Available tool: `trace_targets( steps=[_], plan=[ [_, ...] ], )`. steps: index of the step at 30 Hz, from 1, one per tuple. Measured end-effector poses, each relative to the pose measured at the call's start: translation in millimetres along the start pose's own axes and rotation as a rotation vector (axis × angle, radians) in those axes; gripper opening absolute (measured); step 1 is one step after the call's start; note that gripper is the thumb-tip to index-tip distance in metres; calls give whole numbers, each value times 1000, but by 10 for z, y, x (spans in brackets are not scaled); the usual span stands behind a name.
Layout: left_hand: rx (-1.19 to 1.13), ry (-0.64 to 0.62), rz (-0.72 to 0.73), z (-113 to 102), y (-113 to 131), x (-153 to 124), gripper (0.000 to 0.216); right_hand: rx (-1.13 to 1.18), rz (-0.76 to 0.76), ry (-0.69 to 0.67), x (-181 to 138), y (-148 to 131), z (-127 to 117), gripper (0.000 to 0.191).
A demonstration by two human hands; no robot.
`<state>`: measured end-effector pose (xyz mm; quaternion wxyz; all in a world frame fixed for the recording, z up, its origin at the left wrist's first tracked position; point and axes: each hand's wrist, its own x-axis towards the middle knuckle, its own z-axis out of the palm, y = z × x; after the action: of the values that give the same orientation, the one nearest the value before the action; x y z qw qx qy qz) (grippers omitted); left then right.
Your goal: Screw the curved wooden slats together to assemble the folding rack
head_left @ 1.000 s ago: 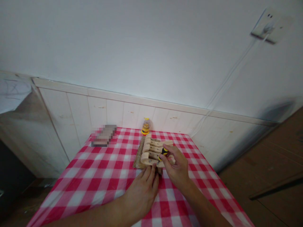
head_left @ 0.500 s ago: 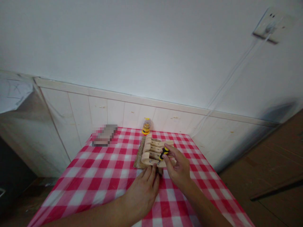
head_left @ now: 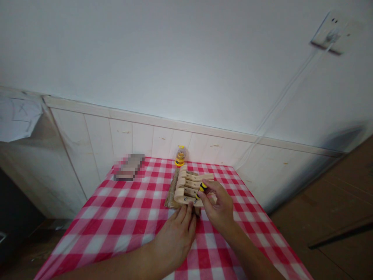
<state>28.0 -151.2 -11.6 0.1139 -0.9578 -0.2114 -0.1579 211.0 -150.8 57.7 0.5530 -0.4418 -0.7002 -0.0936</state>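
Note:
My right hand [head_left: 220,206] is closed around a small yellow-and-black screwdriver [head_left: 201,189]. The screwdriver slants down, its lower end at a screw on the near side of a pale wooden rack [head_left: 180,190]. The rack has several curved slats with small screw heads and lies on a brown, rough-textured slab [head_left: 170,198]. My left hand [head_left: 177,233] is closed at the rack's near edge, fingertips against the wood; its thumb is largely hidden.
A clear container with a yellow cap and base [head_left: 180,156] stands behind the rack, near the panelled wall [head_left: 140,136]. A pixelated flat object [head_left: 129,167] lies at the back left of the red-and-white checked tablecloth [head_left: 116,225]. A wall socket [head_left: 333,35] with a cord is up right.
My right hand and the screwdriver handle have shifted very slightly, with the handle turned a little. My left hand and the rack stay in place.

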Motion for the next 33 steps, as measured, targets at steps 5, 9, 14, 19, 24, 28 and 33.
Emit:
trace_targets(
  steps=[5, 9, 14, 19, 24, 28, 33],
  plan=[
    [1, -11, 4, 25, 7, 3, 48, 27, 84, 77, -64, 53, 59, 38],
    [26, 28, -1, 27, 10, 8, 49, 106, 130, 90, -131, 57, 149, 38],
    [49, 71, 14, 29, 0, 4, 48, 144, 124, 35, -158, 29, 212, 37],
    [43, 59, 32, 34, -9, 1, 49, 130, 114, 29, -136, 12, 206, 41],
    [12, 21, 24, 27, -7, 1, 49, 114, 130, -25, -139, 11, 198, 41],
    [-1, 27, 10, 38, -4, 4, 50, 152, 161, -74, -147, 0, 201, 41],
    [-3, 21, -11, 42, 4, 15, 51, 150, 144, -135, -105, -54, 181, 43]
  ],
)
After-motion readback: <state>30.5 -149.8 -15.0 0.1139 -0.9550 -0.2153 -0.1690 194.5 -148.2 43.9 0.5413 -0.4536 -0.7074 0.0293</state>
